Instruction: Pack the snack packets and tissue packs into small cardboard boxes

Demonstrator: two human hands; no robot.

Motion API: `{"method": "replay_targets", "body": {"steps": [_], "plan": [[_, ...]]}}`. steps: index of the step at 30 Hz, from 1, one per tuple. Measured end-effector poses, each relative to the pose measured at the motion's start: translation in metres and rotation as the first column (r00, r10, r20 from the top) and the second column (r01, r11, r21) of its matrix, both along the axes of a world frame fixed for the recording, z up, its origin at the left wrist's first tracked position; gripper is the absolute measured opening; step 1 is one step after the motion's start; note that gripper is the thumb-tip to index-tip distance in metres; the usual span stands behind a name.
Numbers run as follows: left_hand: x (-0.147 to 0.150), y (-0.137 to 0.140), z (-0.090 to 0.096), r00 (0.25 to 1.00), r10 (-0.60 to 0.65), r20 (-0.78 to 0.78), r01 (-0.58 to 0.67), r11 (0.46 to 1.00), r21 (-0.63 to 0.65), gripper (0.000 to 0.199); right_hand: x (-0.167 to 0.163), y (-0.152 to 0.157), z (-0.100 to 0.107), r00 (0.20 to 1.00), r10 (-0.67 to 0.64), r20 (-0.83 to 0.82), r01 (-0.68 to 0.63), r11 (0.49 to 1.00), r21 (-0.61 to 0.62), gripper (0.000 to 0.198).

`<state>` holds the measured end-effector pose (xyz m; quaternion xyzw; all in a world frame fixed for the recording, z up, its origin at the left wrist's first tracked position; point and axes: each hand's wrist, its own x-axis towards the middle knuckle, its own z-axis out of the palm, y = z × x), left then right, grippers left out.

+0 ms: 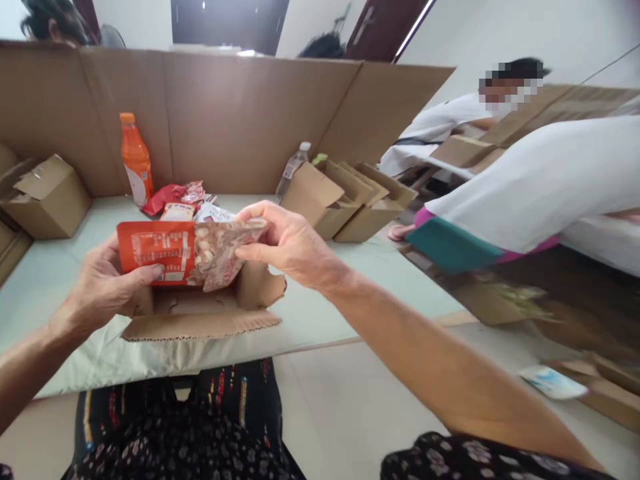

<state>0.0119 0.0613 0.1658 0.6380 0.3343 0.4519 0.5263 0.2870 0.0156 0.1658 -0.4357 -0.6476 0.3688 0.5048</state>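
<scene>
Both hands hold a red snack packet (157, 252) above an open cardboard box (200, 327). My left hand (107, 275) grips its left end, thumb laid over the printed front. At the other end, my right hand (280, 243) pinches a clear, crinkled part of the packet, where pale brownish pieces or a picture of them show. The box stands on the pale table cover with its front flap folded toward me. Just behind the packet lie a white printed packet (213, 213) and a red crumpled packet (167, 199), partly hidden.
An orange drink bottle (136, 160) stands against a tall cardboard screen (225, 120). A clear bottle (295, 167) and several open boxes (350, 200) are at the right, another box (53, 197) at the left. Beyond the table's right edge, a person in white (450, 120) sits near more boxes.
</scene>
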Motion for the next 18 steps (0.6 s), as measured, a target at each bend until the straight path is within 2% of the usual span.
{"method": "replay_targets", "body": {"steps": [3, 5, 6, 8, 10, 12, 14, 16, 18], "plan": [[-0.003, -0.001, -0.009, 0.962, -0.190, -0.198, 0.179, 0.981, -0.075, 0.040, 0.006, -0.008, -0.002, 0.951, 0.022, 0.308, -0.024, 1.000, 0.001, 0.011], [-0.002, 0.002, -0.013, 0.884, -0.272, -0.380, 0.258, 0.962, -0.087, 0.038, 0.006, -0.012, -0.006, 0.879, 0.051, 0.474, -0.044, 0.999, -0.027, 0.009], [-0.001, 0.004, -0.014, 0.825, -0.273, -0.495, 0.279, 0.958, -0.064, 0.038, 0.004, -0.013, -0.008, 0.832, 0.069, 0.551, -0.048, 0.997, -0.052, 0.009], [0.001, 0.006, -0.014, 0.678, -0.211, -0.704, 0.303, 0.953, 0.007, 0.045, -0.001, -0.013, -0.011, 0.704, 0.138, 0.697, -0.074, 0.990, -0.121, 0.011], [0.004, 0.005, -0.009, 0.551, -0.141, -0.823, 0.324, 0.945, 0.055, 0.057, -0.008, -0.012, -0.011, 0.526, 0.226, 0.820, -0.094, 0.974, -0.208, 0.016], [0.006, 0.002, -0.003, 0.468, -0.137, -0.873, 0.358, 0.933, 0.046, 0.059, -0.015, -0.011, -0.009, 0.354, 0.286, 0.890, -0.093, 0.958, -0.271, 0.021], [0.006, -0.003, 0.001, 0.421, -0.195, -0.886, 0.435, 0.900, 0.009, 0.055, -0.019, -0.011, -0.007, 0.258, 0.311, 0.915, -0.090, 0.950, -0.297, 0.023], [0.004, -0.007, 0.002, 0.397, -0.271, -0.877, 0.546, 0.838, -0.012, 0.059, -0.017, -0.013, -0.006, 0.263, 0.322, 0.909, -0.143, 0.945, -0.293, 0.023], [0.000, -0.009, 0.000, 0.380, -0.299, -0.876, 0.635, 0.772, 0.011, 0.067, -0.010, -0.017, -0.003, 0.373, 0.278, 0.885, -0.223, 0.953, -0.206, 0.019]]}}
